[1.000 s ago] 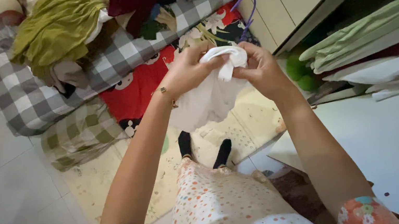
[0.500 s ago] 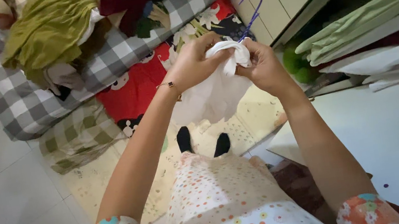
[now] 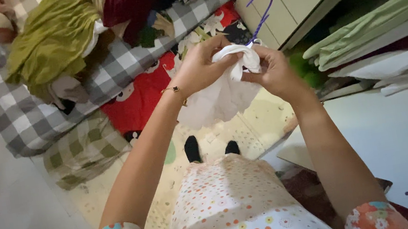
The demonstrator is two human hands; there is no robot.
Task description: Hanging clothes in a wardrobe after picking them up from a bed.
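Garment (image 3: 220, 98), white, hangs bunched between both hands: left hand (image 3: 200, 66) and right hand (image 3: 274, 69) each pinch its top edge. Purple hanger (image 3: 260, 12) shows just beyond; garment not yet hung.

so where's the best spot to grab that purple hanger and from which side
Probably by the neck just below the hook of the purple hanger, coming from above. Only that curved hook shows, rising past the bunched top of the white garment; the rest is hidden by the cloth, the left hand and the right hand, both pinching the fabric there.
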